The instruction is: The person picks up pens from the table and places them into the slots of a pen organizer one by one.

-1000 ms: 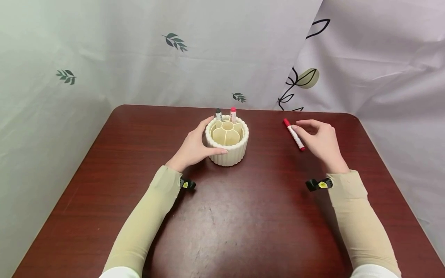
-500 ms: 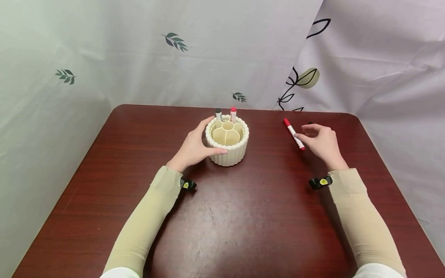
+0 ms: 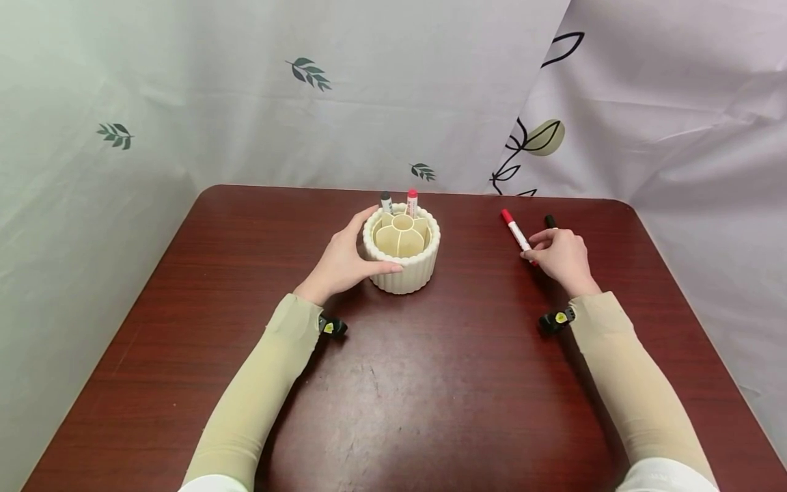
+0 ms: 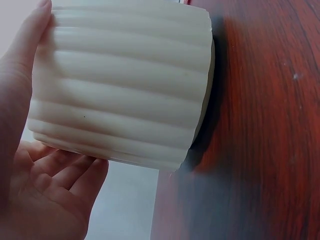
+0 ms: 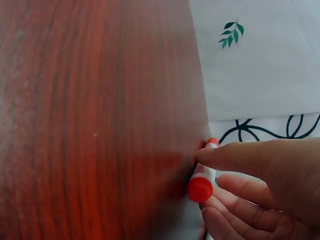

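Note:
A cream ribbed pen holder [image 3: 402, 273] with petal-shaped compartments stands upright on the table, slightly right of centre in the head view. Thumb and fingers of my left hand [image 3: 341, 266] grip its left side; the left wrist view shows the holder's ribbed wall [image 4: 120, 80] between them. Over on the right, my right hand [image 3: 562, 258] pinches the near end of a white marker with red ends [image 3: 516, 231], which lies slantwise on the table. In the right wrist view the thumb covers part of this red marker [image 5: 201, 189], and the fingers lie along its other side.
A black-capped marker [image 3: 387, 202] and a red-capped marker [image 3: 412, 201] stand in the holder's back compartments. Another marker with a black cap [image 3: 550, 221] lies behind my right hand, mostly hidden. A pale curtain [image 3: 369, 102] hangs behind the dark red wooden table [image 3: 418, 396].
My right hand first drew slightly right of the red marker, then came down and left onto its near end. The black cap beyond it has come into sight. My left hand stays put.

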### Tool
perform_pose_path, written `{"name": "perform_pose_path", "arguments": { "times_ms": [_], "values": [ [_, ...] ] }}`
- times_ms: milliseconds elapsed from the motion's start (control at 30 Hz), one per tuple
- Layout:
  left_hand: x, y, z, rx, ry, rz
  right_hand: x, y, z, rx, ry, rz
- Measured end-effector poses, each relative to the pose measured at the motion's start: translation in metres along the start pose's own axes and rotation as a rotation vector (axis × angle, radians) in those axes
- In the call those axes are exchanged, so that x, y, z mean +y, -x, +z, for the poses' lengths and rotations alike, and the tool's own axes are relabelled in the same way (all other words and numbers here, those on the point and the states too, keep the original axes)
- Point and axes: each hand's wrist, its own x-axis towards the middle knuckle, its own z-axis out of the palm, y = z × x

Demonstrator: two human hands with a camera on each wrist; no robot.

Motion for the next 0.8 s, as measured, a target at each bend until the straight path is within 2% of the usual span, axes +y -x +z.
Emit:
{"name": "perform_pose_path", "arguments": {
  "times_ms": [167,533,800],
  "values": [
    [0.000,0.000,0.000,-0.002,0.000,-0.003,0.003,-0.001,0.002,-0.015,0.007,0.001],
    [0.002,0.000,0.000,-0.008,-0.004,-0.014,0.001,-0.002,0.001,0.012,0.004,-0.011],
    [0.002,0.000,-0.001,-0.004,-0.006,-0.004,-0.010,-0.001,-0.012,0.095,-0.031,-0.073]
  ]
}}
